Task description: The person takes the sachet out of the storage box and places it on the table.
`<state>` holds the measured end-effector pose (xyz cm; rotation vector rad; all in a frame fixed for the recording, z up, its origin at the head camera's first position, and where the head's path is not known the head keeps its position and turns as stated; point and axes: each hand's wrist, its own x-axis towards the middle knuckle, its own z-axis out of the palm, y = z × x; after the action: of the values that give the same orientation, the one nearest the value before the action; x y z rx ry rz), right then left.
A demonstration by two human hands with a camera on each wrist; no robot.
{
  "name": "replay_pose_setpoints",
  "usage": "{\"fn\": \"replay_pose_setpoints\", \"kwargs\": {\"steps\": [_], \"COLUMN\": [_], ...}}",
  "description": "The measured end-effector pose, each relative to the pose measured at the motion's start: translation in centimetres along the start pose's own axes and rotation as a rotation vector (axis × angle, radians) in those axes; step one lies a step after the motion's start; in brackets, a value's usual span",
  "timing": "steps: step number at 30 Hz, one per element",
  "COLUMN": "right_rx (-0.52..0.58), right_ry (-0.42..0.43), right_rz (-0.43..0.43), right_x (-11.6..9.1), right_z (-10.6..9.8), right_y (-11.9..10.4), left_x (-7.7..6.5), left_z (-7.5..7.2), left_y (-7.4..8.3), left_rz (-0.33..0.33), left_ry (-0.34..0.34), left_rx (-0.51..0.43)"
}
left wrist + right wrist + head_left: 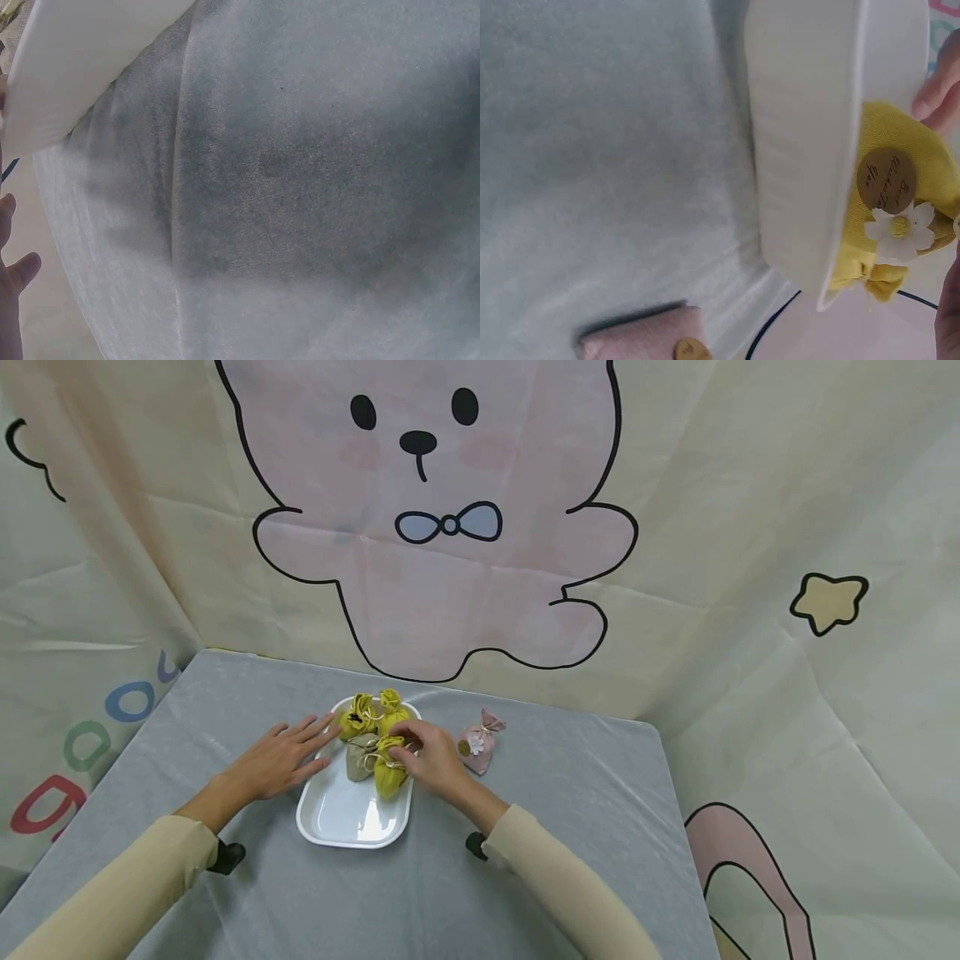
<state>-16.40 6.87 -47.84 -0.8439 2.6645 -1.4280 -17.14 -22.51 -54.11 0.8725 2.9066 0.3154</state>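
1. Yellow pouch (389,779), the nearest of three that colour, lies inside the white tray (352,818), by its right rim, with its tied neck turned towards the far end.
2. Its handling seems to be the step in hand: most likely it is being placed or adjusted among its neighbours, though one moment cannot tell that from the start of a lift. If it is being placed, the next move calls for settling the base flat, then parting the fingers without tugging the cord.
3. At its neck, the right hand (437,766) appears to pinch with thumb and fingers, the gap between them narrow; the exact contact is partly hidden.
4. On the opposite side, the left hand (279,762) grasps nothing: its fingers are straight and spread, the tips at the tray's left rim, perhaps steadying it.
5. Touching the pinched pouch on its left is a beige pouch (360,758); behind them sit the far-left pouch (358,718) and the far-right pouch (393,716), both yellow.
6. Outside the tray, a pink pouch (478,747) lies to the right on the grey cloth (525,877), apart from the rim.
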Motion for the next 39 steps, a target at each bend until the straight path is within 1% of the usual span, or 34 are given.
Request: {"fn": "replay_pose_setpoints", "kwargs": {"steps": [4, 10, 14, 19, 25, 30, 35, 39], "right_rx": [0.002, -0.009, -0.002, -0.018, -0.043, -0.047, -0.029, -0.025], "right_ry": [0.001, 0.017, 0.041, 0.079, 0.115, 0.134, 0.135, 0.13], "right_rz": [-0.026, -0.066, -0.084, -0.088, -0.071, -0.072, -0.067, -0.039], "right_x": [0.1, 0.0, -0.5, -1.2, -2.3, -3.1, -4.0, -4.7], "right_z": [-0.6, -2.0, -2.9, -3.8, -5.3, -6.0, -6.2, -6.2], "right_y": [-0.5, -1.0, -0.8, 0.0, 1.1, 2.1, 3.2, 4.0], "left_x": [-0.1, -0.1, -0.1, -0.1, 0.0, -0.1, -0.2, -0.2], "left_z": [-0.1, -0.1, -0.1, -0.1, 0.1, 0.0, -0.2, -0.3], "left_y": [0.1, 0.2, 0.2, 0.2, 0.0, 0.1, 0.2, 0.3], "left_rz": [0.008, 0.041, 0.043, 0.041, 0.031, 0.025, 0.033, 0.045], "left_ry": [0.014, 0.061, 0.048, 0.035, 0.028, 0.016, 0.037, 0.06], "left_rx": [-0.007, -0.007, -0.001, 0.008, 0.016, 0.023, 0.014, 0.009]}}
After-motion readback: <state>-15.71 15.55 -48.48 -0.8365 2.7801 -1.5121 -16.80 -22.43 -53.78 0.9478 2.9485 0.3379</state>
